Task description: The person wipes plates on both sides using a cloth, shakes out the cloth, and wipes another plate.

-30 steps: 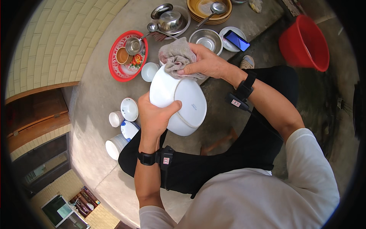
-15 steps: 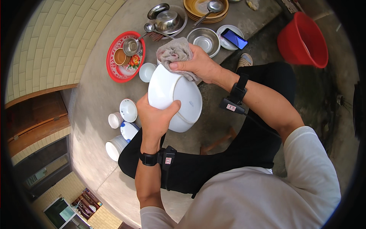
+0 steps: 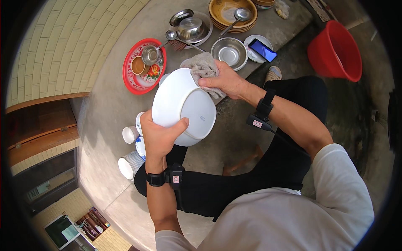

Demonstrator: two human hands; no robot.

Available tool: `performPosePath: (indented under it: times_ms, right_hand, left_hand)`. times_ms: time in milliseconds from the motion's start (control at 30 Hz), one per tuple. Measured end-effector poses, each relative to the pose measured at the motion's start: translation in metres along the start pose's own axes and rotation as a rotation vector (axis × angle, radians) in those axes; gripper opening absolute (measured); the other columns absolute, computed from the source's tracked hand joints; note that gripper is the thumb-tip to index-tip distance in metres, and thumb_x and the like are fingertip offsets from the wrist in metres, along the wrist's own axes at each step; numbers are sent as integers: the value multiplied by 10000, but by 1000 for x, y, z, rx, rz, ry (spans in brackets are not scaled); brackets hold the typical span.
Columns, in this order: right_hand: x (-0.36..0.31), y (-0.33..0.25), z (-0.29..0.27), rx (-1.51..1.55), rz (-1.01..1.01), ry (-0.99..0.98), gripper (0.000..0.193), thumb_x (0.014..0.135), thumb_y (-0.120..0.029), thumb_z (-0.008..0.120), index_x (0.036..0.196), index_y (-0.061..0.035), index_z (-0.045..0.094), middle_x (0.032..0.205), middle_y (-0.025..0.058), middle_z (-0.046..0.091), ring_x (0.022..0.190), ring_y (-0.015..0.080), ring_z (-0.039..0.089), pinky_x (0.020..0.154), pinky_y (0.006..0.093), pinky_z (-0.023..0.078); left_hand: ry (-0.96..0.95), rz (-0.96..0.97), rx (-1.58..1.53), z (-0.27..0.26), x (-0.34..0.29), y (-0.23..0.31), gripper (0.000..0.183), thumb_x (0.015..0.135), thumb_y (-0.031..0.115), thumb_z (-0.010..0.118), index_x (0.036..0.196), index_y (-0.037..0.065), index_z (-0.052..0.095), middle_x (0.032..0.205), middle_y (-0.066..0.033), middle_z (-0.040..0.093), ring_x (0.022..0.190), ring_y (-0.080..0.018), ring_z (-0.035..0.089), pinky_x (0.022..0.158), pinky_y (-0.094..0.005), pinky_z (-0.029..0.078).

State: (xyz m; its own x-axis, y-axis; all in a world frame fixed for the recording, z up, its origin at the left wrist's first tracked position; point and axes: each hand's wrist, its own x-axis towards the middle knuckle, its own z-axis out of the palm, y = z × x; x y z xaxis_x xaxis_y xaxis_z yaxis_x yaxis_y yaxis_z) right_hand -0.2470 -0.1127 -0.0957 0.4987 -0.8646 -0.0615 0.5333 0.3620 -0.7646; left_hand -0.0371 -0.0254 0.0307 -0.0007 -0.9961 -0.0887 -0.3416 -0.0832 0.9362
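Observation:
A large white bowl is tilted in front of me with its underside and foot ring toward me. My left hand grips its near left side, thumb lying on the base. On the upper right rim, my right hand presses a crumpled grey cloth against the bowl, its thumb over the cloth. The fingers behind the bowl and under the cloth are hidden.
A red enamel tray with cups stands at left, stacked small bowls below it. Metal bowls, brown plates and a phone on a saucer lie beyond; a red bucket stands right.
My left hand and the bowl have shifted a little left, turning its base more toward me. The cloth has moved slightly right and down along the rim. The whole view has shifted slightly.

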Motion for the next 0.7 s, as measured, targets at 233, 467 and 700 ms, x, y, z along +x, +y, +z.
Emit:
performPosePath:
  times_ms: [233, 467, 700]
  right_hand:
    - [1, -40, 40, -556, -389, -129, 619, 773, -208, 926, 1290, -15, 645, 1245, 73, 720, 1083, 161, 685, 935, 328, 546]
    - [-7, -40, 28, -646, -405, -195, 571, 752, -161, 917, 1237, -37, 643, 1219, 100, 719, 1061, 184, 694, 928, 333, 545]
    - [-12, -3, 8, -187, -351, 3, 766, 790, -78, 903, 1444, -5, 512, 1344, 74, 641, 1207, 156, 611, 1063, 325, 493]
  left_hand:
    - [-113, -144, -3, 17, 2, -13, 405, 689, 20, 826, 1066, -78, 720, 972, -95, 757, 866, -155, 705, 808, -316, 567]
    - [-91, -71, 35, 30, 6, 1, 346, 711, 13, 834, 1029, -73, 725, 943, -82, 760, 852, -145, 707, 781, -321, 570]
    - [139, -88, -285, 24, 9, 15, 469, 694, -41, 813, 1143, -99, 690, 1037, -149, 750, 902, -233, 731, 836, -354, 578]
